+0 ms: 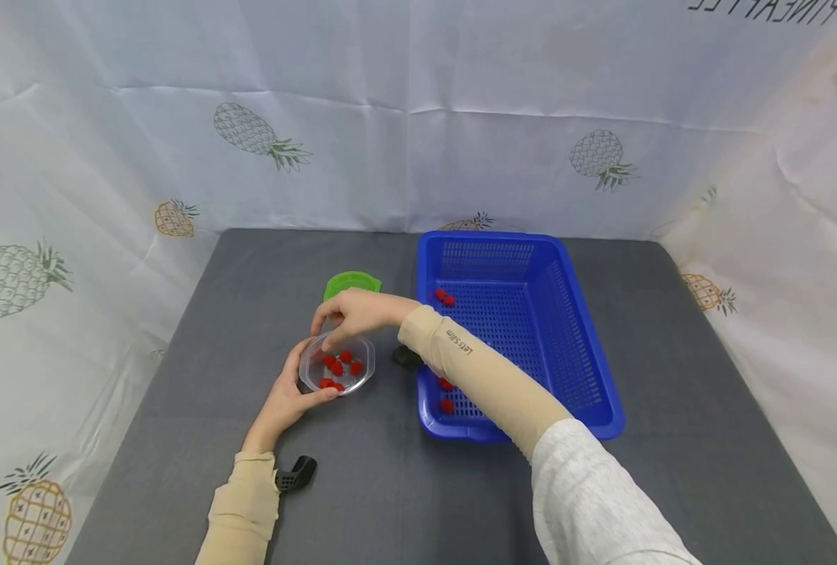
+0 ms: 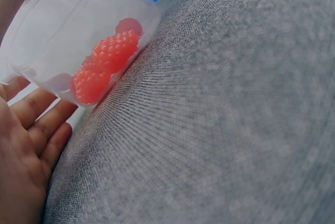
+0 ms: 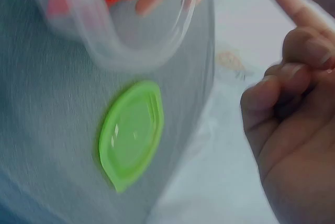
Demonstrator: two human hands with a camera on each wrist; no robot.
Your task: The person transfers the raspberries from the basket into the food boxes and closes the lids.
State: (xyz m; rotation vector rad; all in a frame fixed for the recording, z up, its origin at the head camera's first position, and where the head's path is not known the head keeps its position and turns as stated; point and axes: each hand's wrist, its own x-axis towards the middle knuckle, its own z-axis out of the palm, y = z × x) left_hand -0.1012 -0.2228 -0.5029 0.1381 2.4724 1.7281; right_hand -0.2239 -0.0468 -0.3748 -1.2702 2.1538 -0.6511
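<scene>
A clear plastic container (image 1: pixel 369 362) with several red raspberries (image 1: pixel 336 368) stands on the left part of the grey table. My left hand (image 1: pixel 285 399) holds it from the left, thumb at the near side and fingers around the far side. Over its far rim hovers my right hand (image 1: pixel 363 309), index finger extended and the other fingers curled, with nothing seen between finger and thumb. In the left wrist view, raspberries (image 2: pixel 112 52) show through the container wall. Just behind the container lies a green lid (image 3: pixel 133 135), partly hidden by the right hand in the head view.
To the right sits a blue perforated basket (image 1: pixel 591 353) with a few raspberries (image 1: pixel 446 406) along its left side; the right forearm crosses over it. Dark wrist-camera mounts (image 1: pixel 296 474) stick out from the wrists. A white pineapple-print cloth (image 1: pixel 418 157) hangs around the table.
</scene>
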